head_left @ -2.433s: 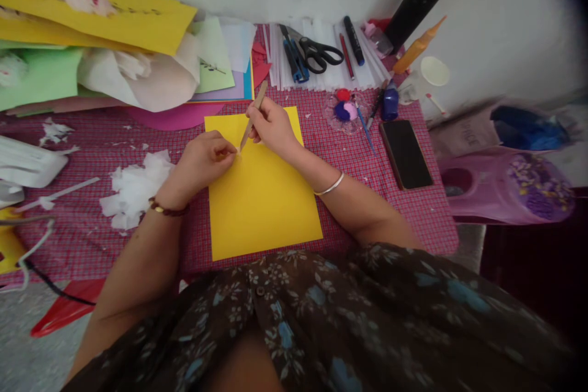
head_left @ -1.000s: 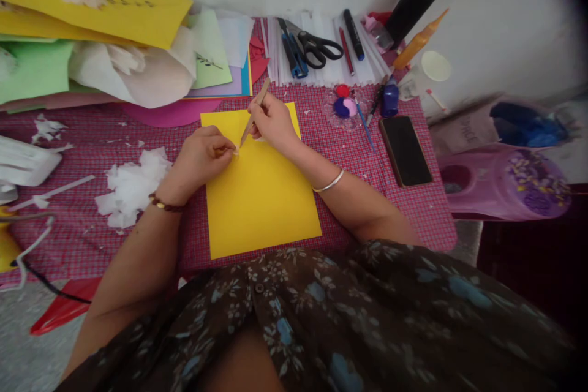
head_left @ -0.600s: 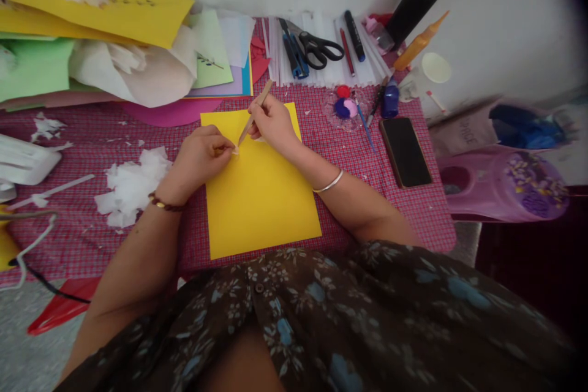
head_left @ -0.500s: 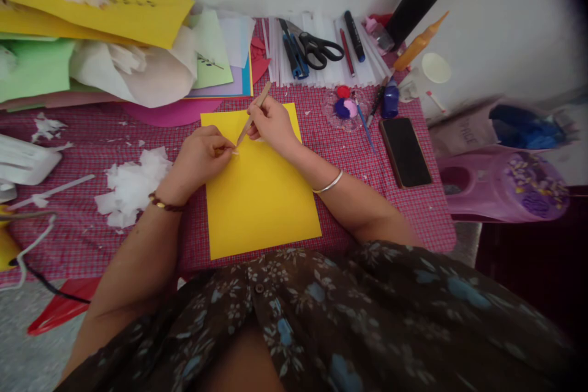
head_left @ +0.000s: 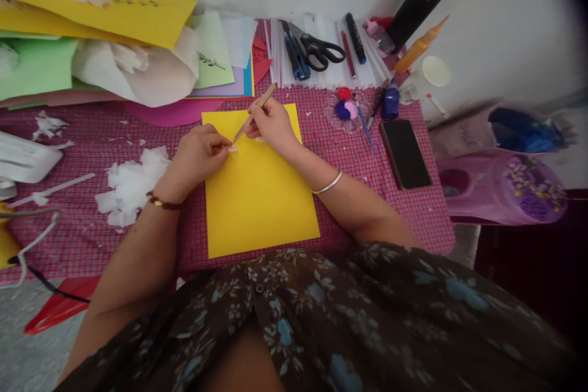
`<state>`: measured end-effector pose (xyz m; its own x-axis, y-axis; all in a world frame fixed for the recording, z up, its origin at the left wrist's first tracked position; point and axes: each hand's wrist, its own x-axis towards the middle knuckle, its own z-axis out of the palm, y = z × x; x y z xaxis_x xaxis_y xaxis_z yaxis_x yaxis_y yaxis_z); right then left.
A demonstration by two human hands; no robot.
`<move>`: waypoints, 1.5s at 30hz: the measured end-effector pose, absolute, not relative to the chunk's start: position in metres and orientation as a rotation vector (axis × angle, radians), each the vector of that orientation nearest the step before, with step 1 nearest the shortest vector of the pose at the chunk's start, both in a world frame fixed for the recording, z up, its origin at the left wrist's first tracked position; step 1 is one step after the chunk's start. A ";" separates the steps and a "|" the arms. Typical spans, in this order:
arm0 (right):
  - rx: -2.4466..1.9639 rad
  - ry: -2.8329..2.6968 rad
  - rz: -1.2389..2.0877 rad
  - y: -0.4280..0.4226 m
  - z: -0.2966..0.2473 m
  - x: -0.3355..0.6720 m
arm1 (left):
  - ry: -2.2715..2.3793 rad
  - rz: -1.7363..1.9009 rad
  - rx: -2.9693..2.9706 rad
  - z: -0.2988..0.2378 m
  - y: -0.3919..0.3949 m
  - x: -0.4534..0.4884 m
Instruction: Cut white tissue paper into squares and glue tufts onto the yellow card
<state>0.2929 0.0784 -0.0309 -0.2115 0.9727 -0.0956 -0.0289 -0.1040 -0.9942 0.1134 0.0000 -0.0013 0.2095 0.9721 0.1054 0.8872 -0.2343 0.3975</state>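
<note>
A sheet of yellow paper (head_left: 261, 202) lies flat on the table in front of me. My right hand (head_left: 275, 127) is closed round a thin wooden stick (head_left: 266, 96), which slants down to the left over the sheet. The stick's lower tip meets the fingertips of my left hand (head_left: 198, 152), which are pinched together near the sheet's upper left. Right at that spot a tiny white scrap (head_left: 233, 149) shows; what the left fingers hold is too small to make out. Another pale bit (head_left: 260, 139) lies beneath my right hand.
Crumpled white tissue pieces (head_left: 133, 184) lie left of the sheet. Stacked coloured papers (head_left: 215, 49) fill the back left. Black scissors (head_left: 321, 52) and pens rest on white strips behind. A paint palette (head_left: 344, 111), blue bottle (head_left: 390, 101) and phone (head_left: 406, 154) are to the right.
My left fingertips and the stick's tip have shifted slightly left, leaving more of the white scrap showing. Both hands keep their closed grip, and other things stay in place.
</note>
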 end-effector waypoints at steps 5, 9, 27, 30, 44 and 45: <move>-1.115 -1.283 1.466 0.076 -0.030 0.287 | 1.795 0.484 2.202 0.002 0.001 0.110; -1.089 -1.321 1.477 0.075 -0.031 0.281 | 1.816 0.461 2.180 0.004 0.002 0.106; -1.014 -1.494 1.243 0.075 -0.039 0.293 | 1.781 0.411 2.043 0.009 0.003 0.103; -1.010 -1.455 1.289 0.074 -0.039 0.290 | 1.766 0.424 2.037 0.006 0.004 0.100; -0.983 -1.435 1.385 0.068 -0.036 0.284 | 1.727 0.456 1.923 0.003 0.008 0.090; -0.974 -1.454 1.375 0.068 -0.037 0.284 | 1.747 0.462 1.889 0.006 0.007 0.088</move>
<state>0.2843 0.0684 -0.0371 -0.3009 0.9501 0.0826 -0.0298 0.0772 -0.9966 0.0878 0.0067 0.0061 0.1091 0.9891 -0.0987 0.8114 -0.0312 0.5837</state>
